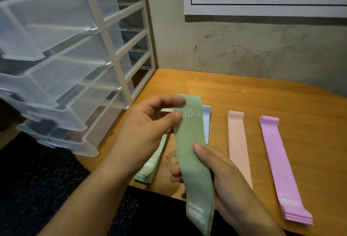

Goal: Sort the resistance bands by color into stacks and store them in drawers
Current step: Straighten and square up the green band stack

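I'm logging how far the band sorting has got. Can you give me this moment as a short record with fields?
held: green band marked 30 LB, lifted off the table
left hand: pinches its upper end
right hand: grips its middle
on table, left to right: green stack, blue band mostly hidden behind the held one, peach band, purple stack
drawer unit: at the left, drawers pulled out, no bands visible in them
stored so far: nothing that shows
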